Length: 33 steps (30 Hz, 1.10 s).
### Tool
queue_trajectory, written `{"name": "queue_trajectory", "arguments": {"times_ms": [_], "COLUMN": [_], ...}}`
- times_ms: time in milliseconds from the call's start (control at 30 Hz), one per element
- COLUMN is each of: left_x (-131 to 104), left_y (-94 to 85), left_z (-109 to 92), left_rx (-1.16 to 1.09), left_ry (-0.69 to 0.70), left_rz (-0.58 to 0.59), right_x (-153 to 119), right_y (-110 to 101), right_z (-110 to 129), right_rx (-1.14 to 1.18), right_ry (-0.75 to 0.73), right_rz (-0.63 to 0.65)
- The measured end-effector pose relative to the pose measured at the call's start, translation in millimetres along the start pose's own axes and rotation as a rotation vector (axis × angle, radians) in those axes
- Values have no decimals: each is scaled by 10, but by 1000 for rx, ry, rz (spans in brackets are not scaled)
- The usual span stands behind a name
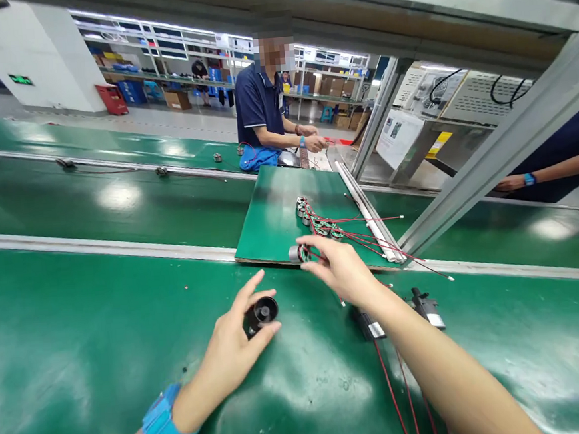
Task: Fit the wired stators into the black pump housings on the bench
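Small silver-sided motor (294, 253) with a green circuit face is pinched between the thumb and fingers of the right hand (341, 270), at the near edge of a green board (273, 208). Black round housing (265, 310) is grasped by the left hand (230, 349), its open face turned up; whether it is also supported by the green bench (104, 352) cannot be told. Further motors (322, 226) with red leads are clustered on the board. Two black labelled units (430, 309) are seen near the right forearm, one partly hidden by it.
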<state>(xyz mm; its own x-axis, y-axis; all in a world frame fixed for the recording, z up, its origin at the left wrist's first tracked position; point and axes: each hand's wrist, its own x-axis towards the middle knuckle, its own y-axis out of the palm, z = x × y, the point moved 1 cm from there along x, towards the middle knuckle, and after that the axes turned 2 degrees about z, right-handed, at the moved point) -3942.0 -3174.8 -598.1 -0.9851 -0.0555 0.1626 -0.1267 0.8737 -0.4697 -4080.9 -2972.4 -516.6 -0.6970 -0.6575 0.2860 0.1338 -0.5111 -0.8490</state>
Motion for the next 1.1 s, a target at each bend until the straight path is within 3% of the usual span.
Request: {"name": "queue_trajectory", "arguments": {"times_ms": [167,300,400,667,767,900,1033,1100], "left_x": [-207,-336,-399,-436,-439,-455,-466,-440], "left_y": [376,583,663,670,659,604,502,477], "left_z": [-181,-223,-229,-154,-134,-148,-181,-210], "left_rx": [-92,-125,-137,5,32,82,245,301], "left_ry": [52,99,124,235,340,444,524,501], "left_rz": [137,154,165,39,4,119,135,168], "right_x": [-817,-1086,-1126,-1104,-1093,-1109,-1129,-1122], "right_y": [-184,-157,-68,253,209,60,87,140], "right_z": [390,503,494,389,402,453,486,492], "right_rx": [170,32,-125,-328,-231,-122,-170,-245], "right_ry": [-83,-95,-100,-144,-135,-155,-220,-251], "right_rz": [155,292,304,7,79,233,219,204]}}
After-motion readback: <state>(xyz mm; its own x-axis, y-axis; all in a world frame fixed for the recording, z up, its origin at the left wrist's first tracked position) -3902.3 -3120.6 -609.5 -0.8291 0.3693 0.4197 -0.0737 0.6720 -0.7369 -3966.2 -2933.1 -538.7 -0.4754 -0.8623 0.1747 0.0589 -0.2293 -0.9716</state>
